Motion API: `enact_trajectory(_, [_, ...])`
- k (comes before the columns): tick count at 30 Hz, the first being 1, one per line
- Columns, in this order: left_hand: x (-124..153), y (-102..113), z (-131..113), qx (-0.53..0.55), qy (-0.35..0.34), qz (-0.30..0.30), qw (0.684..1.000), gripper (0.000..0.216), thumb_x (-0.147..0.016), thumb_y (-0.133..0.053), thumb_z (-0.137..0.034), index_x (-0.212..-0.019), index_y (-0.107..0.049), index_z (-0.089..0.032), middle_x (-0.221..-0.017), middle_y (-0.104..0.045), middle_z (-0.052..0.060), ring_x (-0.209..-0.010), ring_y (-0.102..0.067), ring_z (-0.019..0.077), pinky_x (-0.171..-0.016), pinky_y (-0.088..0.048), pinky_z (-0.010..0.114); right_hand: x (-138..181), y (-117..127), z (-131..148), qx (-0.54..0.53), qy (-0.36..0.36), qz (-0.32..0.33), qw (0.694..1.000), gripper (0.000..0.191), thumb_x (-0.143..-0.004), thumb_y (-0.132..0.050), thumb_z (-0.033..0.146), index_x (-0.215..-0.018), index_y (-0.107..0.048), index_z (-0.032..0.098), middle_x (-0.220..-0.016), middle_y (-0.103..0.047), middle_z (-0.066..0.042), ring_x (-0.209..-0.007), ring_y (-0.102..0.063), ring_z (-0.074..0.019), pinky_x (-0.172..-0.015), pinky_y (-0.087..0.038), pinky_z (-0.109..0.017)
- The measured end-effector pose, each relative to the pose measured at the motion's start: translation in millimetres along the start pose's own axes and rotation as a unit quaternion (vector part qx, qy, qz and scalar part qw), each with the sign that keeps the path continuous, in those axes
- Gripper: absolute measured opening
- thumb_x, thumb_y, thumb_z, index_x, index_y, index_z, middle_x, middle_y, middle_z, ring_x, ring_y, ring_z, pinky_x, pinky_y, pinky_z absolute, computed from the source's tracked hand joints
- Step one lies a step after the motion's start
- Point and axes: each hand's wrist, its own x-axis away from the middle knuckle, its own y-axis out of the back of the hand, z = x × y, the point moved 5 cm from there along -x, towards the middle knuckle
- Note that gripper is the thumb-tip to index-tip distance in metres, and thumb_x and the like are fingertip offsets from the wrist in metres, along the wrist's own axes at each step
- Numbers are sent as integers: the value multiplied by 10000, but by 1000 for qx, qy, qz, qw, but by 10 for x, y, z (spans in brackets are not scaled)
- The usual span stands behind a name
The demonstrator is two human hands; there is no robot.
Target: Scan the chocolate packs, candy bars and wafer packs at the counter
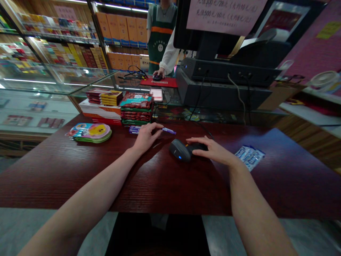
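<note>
My left hand [149, 137] is over the dark red-brown desk [157, 188], its fingers closed on the end of a slim purple-and-white packet [169, 131]. More purple-and-white packets [134, 130] lie just behind that hand, partly covered by it. A black barcode scanner [181, 150] with a small blue light rests on the desk, its head pointing left. Around its handle curl the thumb and fingers of my right hand [214, 151]; the palm side is hidden. Blue-and-white sachets [250, 156] lie to the right of my right wrist.
Stacked red and green snack bags [136, 108] stand beside a white-and-orange box [99, 111] topped with small packs. Colourful flat packages [90, 132] lie at left. Behind is a monitor on a black base [221, 89] with hanging cables. Across the glass counter, a person in a green apron [160, 44] holds a mouse.
</note>
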Motion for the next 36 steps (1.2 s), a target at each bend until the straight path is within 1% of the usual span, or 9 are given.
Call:
enact_trajectory(4, [-10, -23, -38, 31, 22, 4, 999, 125, -905, -648, -257, -1015, -708, -247, -1004, -768, 10, -932, -695, 196, -863, -518, 349, -89, 26, 7, -28, -12, -78, 996, 377, -966, -492, 477, -1271, -660, 330, -1222, -740, -22, -1189, -653, -264, -1219, -170, -635])
enact_trajectory(8, [-17, -60, -109, 68, 31, -1, 997, 131, -902, -659, -261, -1021, -709, -241, -1013, -763, 18, -928, -697, 190, -858, -531, 344, -260, -20, 5, -5, -34, -148, 988, 347, -982, -471, 439, -1221, -685, 307, -1082, -788, -15, -1103, -693, -256, -1213, -133, -650])
enact_trajectory(13, [-22, -113, -196, 80, 17, -4, 997, 125, -902, -669, -234, -1019, -712, -243, -1003, -766, 7, -904, -693, 180, -855, -527, 346, -427, -83, 30, 8, -49, -162, 985, 326, -977, -489, 408, -1190, -709, 296, -1001, -800, -11, -1067, -709, -256, -1186, -240, -620])
enact_trajectory(18, [-22, -177, -246, 90, 4, 6, 996, 133, -904, -668, -224, -1027, -707, -255, -1045, -768, 10, -966, -698, 190, -914, -526, 371, -459, -95, 7, -21, -52, -173, 983, 307, -938, -551, 414, -1143, -749, 301, -1043, -798, -14, -1069, -712, -260, -1066, -453, -483])
enact_trajectory(20, [-23, -194, -252, 97, 3, 7, 995, 140, -903, -669, -221, -1033, -704, -258, -1063, -768, 12, -989, -700, 194, -943, -523, 382, -457, -99, -5, -37, -48, -176, 982, 299, -918, -579, 410, -1112, -767, 281, -1070, -794, -24, -1045, -720, -257, -1011, -498, -436])
enact_trajectory(23, [-26, -205, -241, 105, 0, 4, 994, 143, -901, -669, -212, -1032, -705, -257, -1074, -767, 15, -1006, -699, 195, -951, -524, 382, -449, -95, -21, -54, -50, -194, 978, 278, -889, -619, 388, -1074, -782, 259, -1084, -791, -36, -1001, -730, -252, -944, -532, -395])
enact_trajectory(29, [-27, -216, -158, 132, 4, -9, 991, 157, -913, -647, -212, -1049, -716, -246, -1104, -755, 20, -1018, -691, 187, -939, -519, 350, -453, -120, -38, -106, -58, -227, 966, 259, -840, -685, 349, -1055, -771, 232, -965, -800, -44, -865, -746, -223, -807, -563, -344])
enact_trajectory(32, [-26, -218, -128, 146, 18, -16, 989, 158, -904, -647, -216, -1042, -722, -232, -1037, -750, 16, -971, -687, 177, -894, -521, 317, -459, -134, -27, -123, -48, -242, 961, 245, -821, -707, 323, -1038, -761, 224, -925, -797, -39, -832, -744, -209, -781, -559, -326])
enact_trajectory(36, [-22, -248, -107, 177, 55, 0, 983, 162, -887, -642, -217, -1030, -719, -216, -978, -747, 7, -887, -685, 161, -836, -526, 290, -452, -129, 3, -116, -39, -259, 958, 218, -807, -722, 299, -1012, -749, 230, -909, -789, -28, -843, -740, -203, -809, -551, -331])
